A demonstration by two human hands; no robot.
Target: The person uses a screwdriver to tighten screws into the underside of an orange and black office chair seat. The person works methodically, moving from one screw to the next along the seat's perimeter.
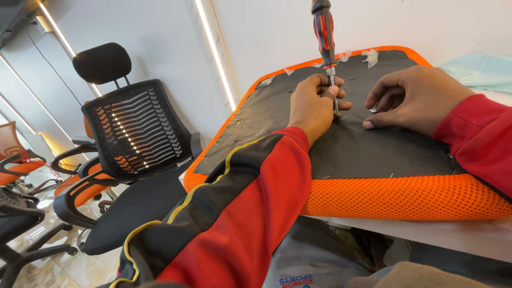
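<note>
Left hand (314,104) pinching the shaft of a red-and-black screwdriver (325,37) low down, tip planted upright mid-way across the black underside of the orange mesh seat cushion (405,200), which lies upside down on the white surface (458,234). Right hand (413,98) half curled, empty, fingertips pressing the fabric just beside the tip. Could easily slip and jab those fingers, or tear the black cloth. No packages or signs anywhere; just pale torn scraps along the cushion's far edge.

The screwdriver (326,37) handle's top is cut off by the upper edge, and its tip hides behind the left hand (312,104). The right hand (413,98) covers a small metal piece (373,110) too tiny to identify.
</note>
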